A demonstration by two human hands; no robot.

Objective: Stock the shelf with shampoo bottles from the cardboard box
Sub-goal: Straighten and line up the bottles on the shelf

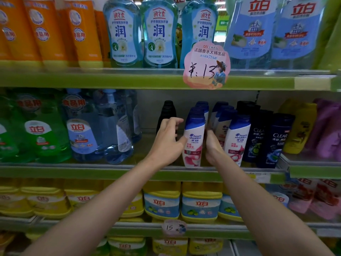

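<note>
Scanning the middle shelf (129, 171) from the left, we pass green and clear-blue dish liquid bottles (83, 130), then a gap of bare shelf, then a lone black bottle (167, 115) standing near the back. Our left hand (170, 139) is next, its fingers loosely curled, fingertips reaching toward the black bottle and thumb lying along the left flank of the white shampoo bottle (193, 143); we cannot tell whether those fingers actually close on anything. That blue-capped bottle stands upright at the shelf's front edge, heading a row of the same kind behind it. Our right hand (212, 145) presses against its right side, the fingers tucked behind the bottle and hidden, so their grip is not clear to us; it looks more like steadying than carrying. Further right stand a second row of white bottles (238, 139), then dark blue bottles (276, 141), then yellow and purple ones. We judge the stocking well under way: two rows are filled and this bottle is being squared up. The open space to the left suggests room for more. We cannot see the cardboard box, so what remains in it is unknown to us.
</note>
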